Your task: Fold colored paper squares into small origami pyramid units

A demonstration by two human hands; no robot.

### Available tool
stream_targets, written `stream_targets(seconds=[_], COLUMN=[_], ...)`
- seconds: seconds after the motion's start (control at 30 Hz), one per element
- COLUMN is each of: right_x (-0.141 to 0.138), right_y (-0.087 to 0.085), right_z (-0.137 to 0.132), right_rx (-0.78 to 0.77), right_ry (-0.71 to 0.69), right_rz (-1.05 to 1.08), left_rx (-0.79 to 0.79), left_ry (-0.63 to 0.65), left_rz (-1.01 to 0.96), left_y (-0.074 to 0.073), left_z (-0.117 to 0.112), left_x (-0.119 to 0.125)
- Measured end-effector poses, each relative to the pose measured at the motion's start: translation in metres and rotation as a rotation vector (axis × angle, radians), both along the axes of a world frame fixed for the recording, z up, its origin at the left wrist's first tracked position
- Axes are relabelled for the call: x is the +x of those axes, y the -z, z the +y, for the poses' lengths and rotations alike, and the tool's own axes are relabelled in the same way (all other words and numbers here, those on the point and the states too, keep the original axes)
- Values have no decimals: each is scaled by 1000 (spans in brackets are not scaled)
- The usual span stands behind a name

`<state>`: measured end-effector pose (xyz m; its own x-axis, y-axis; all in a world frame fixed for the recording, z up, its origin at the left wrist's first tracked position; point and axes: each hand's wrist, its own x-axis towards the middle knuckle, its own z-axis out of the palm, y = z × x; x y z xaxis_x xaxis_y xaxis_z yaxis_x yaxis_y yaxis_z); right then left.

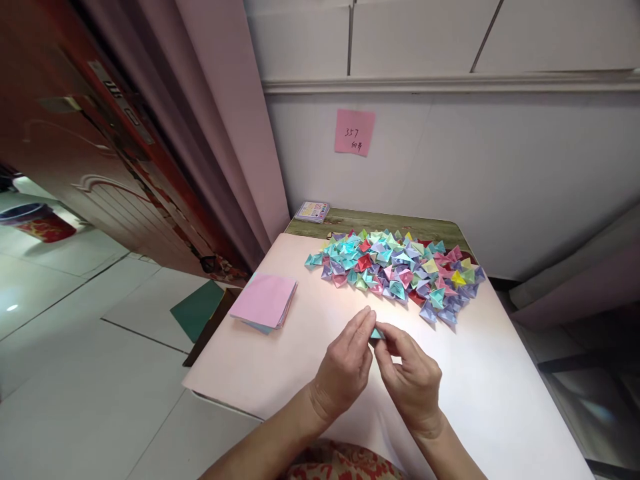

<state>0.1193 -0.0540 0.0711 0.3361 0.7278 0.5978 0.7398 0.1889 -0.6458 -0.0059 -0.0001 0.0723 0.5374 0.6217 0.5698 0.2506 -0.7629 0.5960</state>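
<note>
Between my fingertips is a small folded piece of teal paper (pixel 377 333), mostly hidden by the fingers. My left hand (pixel 347 363) pinches it from the left, with the fingers stretched over its top. From the right, my right hand (pixel 410 373) grips its edge between thumb and forefinger. Just beyond the hands lies a wide heap of small folded paper pieces (pixel 395 263) in teal, purple, pink, red, yellow and green. To the left, a stack of square paper sheets (pixel 265 300) has a pink sheet on top.
The table (pixel 300 360) has a pale pink cover, with bare wood at its back edge. A printed pack (pixel 313 211) sits in the back left corner. A pink note (pixel 354 132) is stuck to the wall. A green sheet (pixel 198 310) is beside the table's left edge, near a wooden door (pixel 125 147).
</note>
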Motion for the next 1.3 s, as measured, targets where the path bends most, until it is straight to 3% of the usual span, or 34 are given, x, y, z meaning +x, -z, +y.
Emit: stream_targets(seconds=[0.2,0.4,0.6,0.83,1.03,1.17,1.3], right_x=[-8,-6,3,2,18,24,22], right_y=[-2,-12,-20,-20,-21,-20,-20], right_z=[-5,-4,-6,-3,6,10,11], right_rx=[18,-46,-114,-182,-354,-346,-305], right_ry=[29,-174,-259,-143,-330,-333,-313], right_rz=[234,597,658,795,853,822,859], left_rx=[-289,-308,-441,-883,-888,-885,-1042], left_ry=[-91,9,56,4,36,37,137], left_rz=[-188,-353,-382,-534,-444,-403,-334], left_y=[-13,-26,-32,-30,-37,-36,-29], left_z=[-4,0,1,1,6,6,5], left_x=[2,-1,-6,0,-2,-2,-1])
